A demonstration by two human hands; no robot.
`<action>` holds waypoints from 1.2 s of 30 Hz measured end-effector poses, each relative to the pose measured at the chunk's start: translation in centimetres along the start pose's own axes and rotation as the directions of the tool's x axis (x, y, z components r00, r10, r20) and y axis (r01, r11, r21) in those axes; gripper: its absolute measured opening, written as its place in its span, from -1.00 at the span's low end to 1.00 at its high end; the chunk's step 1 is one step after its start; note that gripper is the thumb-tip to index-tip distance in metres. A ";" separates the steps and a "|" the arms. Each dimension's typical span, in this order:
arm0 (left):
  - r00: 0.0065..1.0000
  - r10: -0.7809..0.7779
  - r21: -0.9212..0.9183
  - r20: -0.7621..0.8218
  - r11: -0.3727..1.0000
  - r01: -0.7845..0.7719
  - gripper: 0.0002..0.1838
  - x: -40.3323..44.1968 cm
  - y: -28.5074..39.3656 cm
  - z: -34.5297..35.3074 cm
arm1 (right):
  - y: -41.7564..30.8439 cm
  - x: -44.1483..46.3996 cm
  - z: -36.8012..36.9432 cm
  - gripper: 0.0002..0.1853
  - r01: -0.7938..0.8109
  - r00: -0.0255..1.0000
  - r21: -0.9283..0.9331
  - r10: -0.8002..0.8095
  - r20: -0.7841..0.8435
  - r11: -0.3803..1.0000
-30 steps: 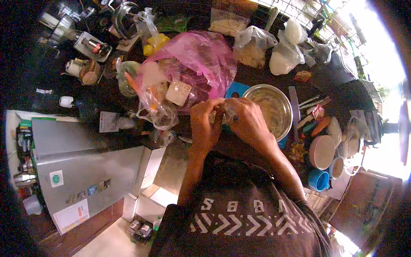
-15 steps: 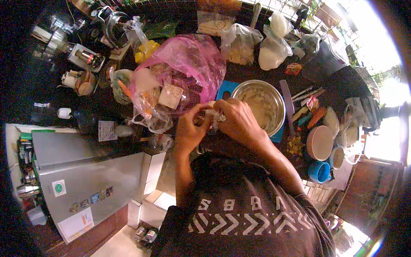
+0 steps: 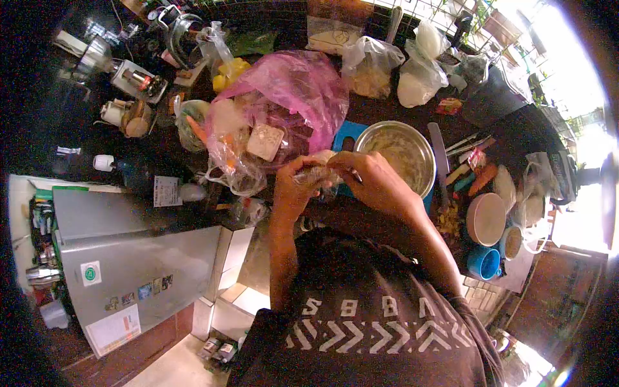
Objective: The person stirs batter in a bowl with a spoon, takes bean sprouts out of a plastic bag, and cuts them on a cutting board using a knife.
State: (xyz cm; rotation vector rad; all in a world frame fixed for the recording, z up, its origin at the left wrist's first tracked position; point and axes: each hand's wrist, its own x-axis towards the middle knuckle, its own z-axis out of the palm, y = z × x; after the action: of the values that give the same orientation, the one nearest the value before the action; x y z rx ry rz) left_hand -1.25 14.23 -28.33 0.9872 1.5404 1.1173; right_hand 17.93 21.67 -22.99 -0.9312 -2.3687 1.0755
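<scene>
My left hand (image 3: 298, 188) is closed around a small clear plastic bag (image 3: 316, 173) with something pale in it. The fingertips of my right hand (image 3: 380, 179) pinch at the same bag from the other side. Just right of my hands, a metal bowl (image 3: 422, 138) with a pale, thick mixture stands on a blue board (image 3: 346, 131). Beyond my left hand lies a large pink plastic bag (image 3: 303, 77), open, and a pale square block (image 3: 265, 142) shows in it. What exactly the small bag holds is partly hidden by my fingers.
A knife (image 3: 440, 155) lies right of the bowl. Further right are vegetable scraps (image 3: 449, 219), a pink bowl (image 3: 485, 219) and a blue mug (image 3: 483, 261). Filled plastic bags (image 3: 371, 64) stand at the back. A grey fridge (image 3: 142, 251) is at my left.
The view has shifted slightly, so things on the counter appear further right. My left fingers have wrapped round the small bag, and my right hand has turned, its fingertips pinching the bag.
</scene>
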 end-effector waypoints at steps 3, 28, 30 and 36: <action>0.999 0.043 -0.080 0.005 0.996 -0.043 -0.77 0.7 -1.6 0.4 | 0.7 -0.1 0.3 -0.85 -0.002 1.000 -0.136 -0.001 -0.020 0.991; 0.912 0.409 0.323 0.031 0.859 -0.396 -0.71 -0.9 2.5 -0.9 | 0.5 0.9 1.3 -0.77 0.204 0.959 -0.251 -0.245 -0.144 0.946; 0.927 0.374 0.331 0.020 0.873 -0.359 -0.71 -0.8 2.6 -0.8 | 0.3 0.8 1.1 -0.76 0.188 0.964 -0.242 -0.225 -0.138 0.952; 0.869 0.491 0.490 0.067 0.742 -0.457 -0.70 -0.6 2.2 -0.7 | 1.2 0.8 1.7 -0.75 0.195 0.966 -0.272 -0.232 -0.112 0.943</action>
State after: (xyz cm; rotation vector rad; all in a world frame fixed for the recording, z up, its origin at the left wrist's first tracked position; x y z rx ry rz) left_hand -1.64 14.06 -26.03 1.7935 1.7207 1.1189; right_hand 16.86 21.92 -24.95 -0.7805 -2.4587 0.6068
